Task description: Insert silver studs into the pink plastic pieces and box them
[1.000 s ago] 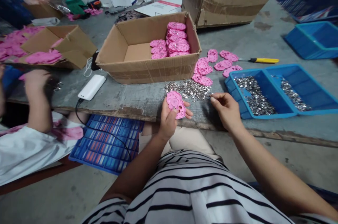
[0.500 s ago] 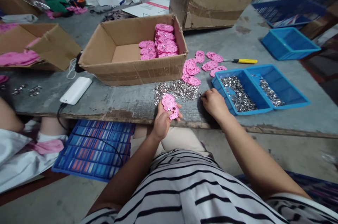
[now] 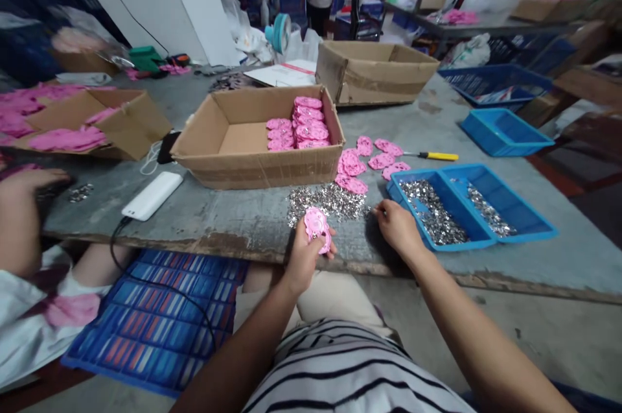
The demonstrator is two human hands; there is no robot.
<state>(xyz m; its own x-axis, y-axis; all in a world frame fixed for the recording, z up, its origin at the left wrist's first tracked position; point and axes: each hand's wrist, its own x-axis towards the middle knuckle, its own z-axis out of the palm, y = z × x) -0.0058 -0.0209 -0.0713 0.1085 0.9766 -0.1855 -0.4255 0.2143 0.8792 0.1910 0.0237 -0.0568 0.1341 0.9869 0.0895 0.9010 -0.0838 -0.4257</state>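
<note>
My left hand (image 3: 302,257) grips a flat pink moulded piece (image 3: 316,226) with a scalloped edge and holes, its thumb on the lower part. A spread of small shiny metal parts (image 3: 330,201) lies on the table just beyond that hand. My right hand (image 3: 396,226) rests on the tabletop at the right end of this spread, its fingertips pinched together; what is between them is too small to make out. Right beside it stands a blue two-part tray (image 3: 527,236) with more metal parts in both compartments. Several pink pieces (image 3: 350,162) lie loose behind the metal spread.
An open cardboard box (image 3: 257,170) holds stacked pink pieces; another box (image 3: 379,76) stands behind. A yellow-handled tool (image 3: 440,156) lies behind the tray. A white power bank (image 3: 152,196) with a black cable lies left. A co-worker's hand (image 3: 36,181) is at far left.
The camera view has tilted up, so things appear lower and more of the room shows. Both hands keep nearly the same places. A co-worker's hand has come into view at left.
</note>
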